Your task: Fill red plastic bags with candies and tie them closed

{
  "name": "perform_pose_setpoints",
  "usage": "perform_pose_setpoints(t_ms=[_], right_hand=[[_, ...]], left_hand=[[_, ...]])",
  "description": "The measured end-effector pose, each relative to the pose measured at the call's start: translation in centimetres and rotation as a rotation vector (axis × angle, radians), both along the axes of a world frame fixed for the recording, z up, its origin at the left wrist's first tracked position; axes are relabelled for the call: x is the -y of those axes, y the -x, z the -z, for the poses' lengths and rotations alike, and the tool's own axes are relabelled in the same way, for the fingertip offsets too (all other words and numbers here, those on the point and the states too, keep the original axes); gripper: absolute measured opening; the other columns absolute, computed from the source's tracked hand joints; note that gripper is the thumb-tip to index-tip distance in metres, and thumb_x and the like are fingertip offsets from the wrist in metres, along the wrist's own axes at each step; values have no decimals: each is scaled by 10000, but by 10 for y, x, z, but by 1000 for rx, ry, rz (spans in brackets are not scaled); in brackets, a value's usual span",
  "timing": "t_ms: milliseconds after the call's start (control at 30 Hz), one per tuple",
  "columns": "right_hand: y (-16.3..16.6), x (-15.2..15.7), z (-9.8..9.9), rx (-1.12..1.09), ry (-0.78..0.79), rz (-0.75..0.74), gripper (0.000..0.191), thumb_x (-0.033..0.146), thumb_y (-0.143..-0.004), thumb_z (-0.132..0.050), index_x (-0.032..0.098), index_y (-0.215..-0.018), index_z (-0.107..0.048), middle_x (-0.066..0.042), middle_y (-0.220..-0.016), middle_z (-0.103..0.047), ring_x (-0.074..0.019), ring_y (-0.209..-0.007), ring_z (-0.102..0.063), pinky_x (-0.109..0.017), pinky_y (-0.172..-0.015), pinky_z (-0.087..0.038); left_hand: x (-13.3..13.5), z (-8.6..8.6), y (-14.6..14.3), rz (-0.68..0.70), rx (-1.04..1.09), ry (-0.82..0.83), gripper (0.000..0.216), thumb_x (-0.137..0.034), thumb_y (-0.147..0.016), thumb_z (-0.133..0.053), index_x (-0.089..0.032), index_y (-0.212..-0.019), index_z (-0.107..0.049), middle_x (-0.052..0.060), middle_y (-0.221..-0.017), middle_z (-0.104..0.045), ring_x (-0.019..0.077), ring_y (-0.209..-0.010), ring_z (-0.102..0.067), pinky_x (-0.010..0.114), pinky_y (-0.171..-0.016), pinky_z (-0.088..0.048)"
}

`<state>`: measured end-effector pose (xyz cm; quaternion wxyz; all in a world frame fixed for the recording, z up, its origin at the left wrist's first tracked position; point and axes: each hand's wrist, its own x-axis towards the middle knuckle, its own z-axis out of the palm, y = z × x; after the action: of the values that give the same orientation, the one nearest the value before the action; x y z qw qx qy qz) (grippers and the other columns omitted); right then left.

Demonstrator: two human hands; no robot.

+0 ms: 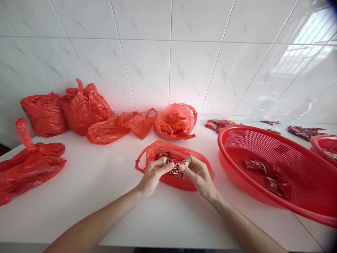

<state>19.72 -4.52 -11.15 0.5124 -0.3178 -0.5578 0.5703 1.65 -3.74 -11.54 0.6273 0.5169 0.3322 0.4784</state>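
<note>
A white tiled wall (168,52) rose behind a white counter (105,196), and everything else was placed around the open red bag (196,161) lying at the counter's middle. To the right of that bag sat the largest object, a wide red mesh basket (302,196), tilted toward the viewer with a few red packets (265,172) inside it; a second red basket (325,146) showed just past it at the frame's edge. Far left of the bag lay a knotted, filled red bag (28,165), and behind it along the wall stood a row of further red bags (84,109), one of them open-mouthed (176,121) directly behind the central bag. Loose red packets (218,124) were scattered on the counter behind the basket. Directly above the open bag's mouth, the left hand (152,175) and the right hand (198,174) each pinched one end of a small red-and-white packet (176,168), thumbs and fingertips closed on its edges, holding it level between them. Nothing lay between the hands and the bag below; the basket's rim stood near the right hand without touching it.
</note>
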Motion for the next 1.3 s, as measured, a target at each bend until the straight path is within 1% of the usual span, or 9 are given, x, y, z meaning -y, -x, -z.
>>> perform_pose_setpoints(t_ms=[133, 267, 433, 633, 800, 967, 1067, 1200, 1300], right_hand=[[1, 2, -2, 16, -13, 7, 286, 396, -858, -716, 198, -748, -541, 7, -726, -602, -130, -674, -530, -271, -652, -456], [1, 3, -3, 31, -24, 11, 282, 397, -882, -689, 190, -748, -551, 6, -708, -598, -124, -660, -527, -261, -633, -448], [-1, 2, -2, 47, -41, -21, 269, 383, -890, -682, 188, -758, -553, 9, -695, -585, -123, -656, -530, -263, -632, -447], [-1, 1, 0, 55, -57, -22, 267, 399, -885, -685, 191, -771, -562, 3, -731, -587, -130, -680, -525, -269, -645, -454], [-1, 1, 0, 39, -78, -34, 239, 380, -871, -706, 199, -780, -579, 8, -737, -569, -128, -681, -500, -269, -655, -444], [-2, 2, -1, 78, -53, -26, 269, 423, -862, -706, 203, -773, -579, 6, -706, -570, -141, -671, -510, -283, -650, -443], [-2, 3, -2, 76, -47, -22, 284, 435, -859, -706, 202, -763, -574, 6, -705, -578, -140, -667, -515, -281, -644, -442], [-2, 3, -3, 81, -63, -12, 285, 413, -882, -684, 199, -742, -558, 12, -677, -578, -132, -647, -522, -274, -630, -440], [-2, 2, -3, 85, -73, -9, 278, 406, -889, -677, 198, -745, -563, 13, -675, -577, -132, -647, -526, -275, -630, -447]], left_hand=[[0, 1, 1, -9, -20, -5, 222, -370, -884, -675, -162, -837, -737, 46, -893, -676, 202, -907, -614, 372, -885, -484], [1, 0, 2, -33, -77, -47, 243, -387, -887, -668, -159, -850, -744, 47, -853, -684, 205, -872, -621, 380, -870, -498], [0, -5, 5, -39, -129, -96, 229, -362, -846, -723, -181, -981, -757, 62, -1001, -694, 215, -984, -617, 344, -881, -507], [-1, -7, 5, -5, -116, -106, 191, -338, -869, -697, -183, -934, -787, 72, -974, -687, 207, -968, -588, 325, -866, -486], [0, -5, 4, -18, -82, -98, 181, -346, -861, -702, -190, -858, -794, 71, -945, -660, 209, -947, -569, 331, -835, -481], [1, -4, 4, -49, -92, -92, 204, -378, -840, -720, -189, -829, -793, 64, -909, -646, 198, -884, -581, 317, -779, -485], [1, -5, 4, -55, -116, -103, 199, -378, -835, -727, -190, -843, -790, 62, -929, -667, 193, -889, -592, 308, -779, -489], [0, -7, 5, -49, -88, -89, 171, -347, -818, -753, -218, -927, -780, 44, -974, -693, 193, -951, -615, 309, -838, -507], [0, -8, 6, -58, -100, -87, 167, -332, -797, -775, -223, -923, -783, 36, -945, -678, 181, -923, -616, 299, -820, -516]])
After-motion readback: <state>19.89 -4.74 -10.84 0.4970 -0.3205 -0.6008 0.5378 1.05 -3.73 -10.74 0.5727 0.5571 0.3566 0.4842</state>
